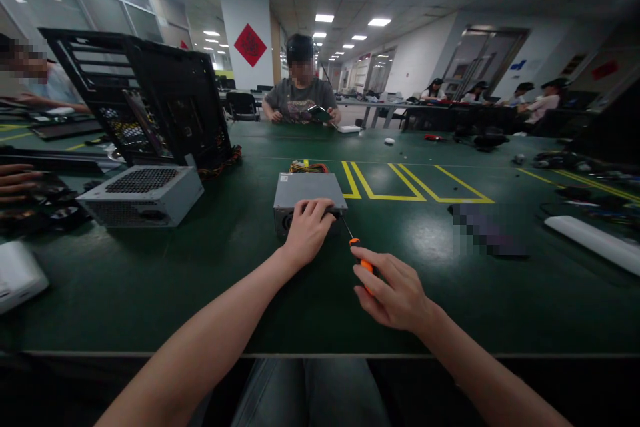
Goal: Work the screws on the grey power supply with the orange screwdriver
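Note:
A grey computer power supply sits on the green table in front of me, its fan side towards me and a bundle of coloured cables at its back. Over its top front edge lies my left hand, fingers bent and gripping it. My right hand is closed around the orange handle of a screwdriver. The thin shaft points up and left to the front right corner of the power supply. My left fingers partly cover the front, and I cannot tell whether the tip sits in a screw.
To the left stand a second power supply and an open black computer case. A co-worker's hand shows at the left edge. Across the table sits another person. On the right lie a pixelated dark object and a white bar.

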Motion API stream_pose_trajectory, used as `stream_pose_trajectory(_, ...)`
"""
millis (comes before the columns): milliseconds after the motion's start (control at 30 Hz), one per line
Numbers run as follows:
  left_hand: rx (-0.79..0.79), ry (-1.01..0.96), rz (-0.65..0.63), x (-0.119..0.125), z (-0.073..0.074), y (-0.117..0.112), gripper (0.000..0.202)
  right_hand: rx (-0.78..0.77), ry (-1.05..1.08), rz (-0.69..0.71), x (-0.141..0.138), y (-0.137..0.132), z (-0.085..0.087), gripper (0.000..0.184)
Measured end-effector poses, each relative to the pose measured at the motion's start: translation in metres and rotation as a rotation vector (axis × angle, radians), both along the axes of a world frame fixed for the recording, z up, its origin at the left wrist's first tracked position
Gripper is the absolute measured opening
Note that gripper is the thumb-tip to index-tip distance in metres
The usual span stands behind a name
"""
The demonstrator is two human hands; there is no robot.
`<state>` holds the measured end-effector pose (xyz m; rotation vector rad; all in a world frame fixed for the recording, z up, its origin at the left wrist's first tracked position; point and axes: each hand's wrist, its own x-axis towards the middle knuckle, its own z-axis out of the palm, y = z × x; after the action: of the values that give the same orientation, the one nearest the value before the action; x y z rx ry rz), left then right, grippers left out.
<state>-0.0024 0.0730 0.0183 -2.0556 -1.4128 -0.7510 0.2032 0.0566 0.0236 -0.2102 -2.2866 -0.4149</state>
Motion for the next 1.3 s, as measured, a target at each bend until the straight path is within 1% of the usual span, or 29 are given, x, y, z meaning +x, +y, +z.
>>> stream_pose_trajectory(67, -0.001, 0.004, 0.004, 0.0, 0.0, 0.0, 0.017, -0.009, -0.016, 0.01, 0.002, -0.001, -0.004, 0.024)
stream_pose_trajectory(133, -0.002, 0.007, 0.003, -0.001, 0.0, 0.001, 0.017, 0.022, -0.012, -0.014, 0.003, -0.003, -0.005, 0.027)
stream_pose_trajectory(233, -0.002, 0.004, -0.002, 0.0, -0.001, 0.001, 0.017, 0.071, 0.058, -0.066, 0.0, -0.004, -0.004, 0.022)
stream_pose_trajectory(300, -0.003, 0.001, -0.006, 0.0, -0.001, 0.001, 0.017, 0.061, 0.107, -0.077, -0.003, -0.005, -0.003, 0.016)
stream_pose_trajectory(400, 0.001, -0.003, -0.007, -0.001, -0.001, 0.0, 0.018, 0.012, 0.08, -0.064, -0.004, -0.007, -0.003, 0.014)
stream_pose_trajectory(500, 0.013, 0.001, -0.014, -0.001, 0.0, -0.001, 0.018, -0.027, 0.002, -0.047, -0.003, -0.01, -0.005, 0.02)
stream_pose_trajectory(633, 0.014, 0.032, -0.021, -0.002, 0.002, -0.002, 0.018, -0.066, 0.006, -0.022, -0.001, -0.011, -0.005, 0.026)
stream_pose_trajectory(800, 0.008, 0.045, -0.013, -0.002, 0.002, -0.002, 0.018, 0.002, 0.035, -0.048, -0.002, -0.01, -0.004, 0.024)
stream_pose_trajectory(900, 0.01, 0.033, -0.009, -0.001, 0.001, -0.002, 0.017, 0.004, 0.052, -0.055, -0.003, -0.009, -0.007, 0.024)
stream_pose_trajectory(1167, 0.032, 0.019, -0.008, 0.0, -0.001, -0.001, 0.016, -0.131, 0.039, 0.049, -0.004, -0.01, -0.013, 0.036)
stream_pose_trajectory(1233, 0.033, 0.015, -0.005, -0.001, -0.003, 0.0, 0.015, -0.108, 0.025, 0.043, -0.004, -0.01, -0.013, 0.037)
stream_pose_trajectory(1300, 0.031, 0.014, 0.001, -0.001, -0.004, 0.0, 0.015, -0.058, 0.025, 0.006, -0.003, -0.011, -0.013, 0.036)
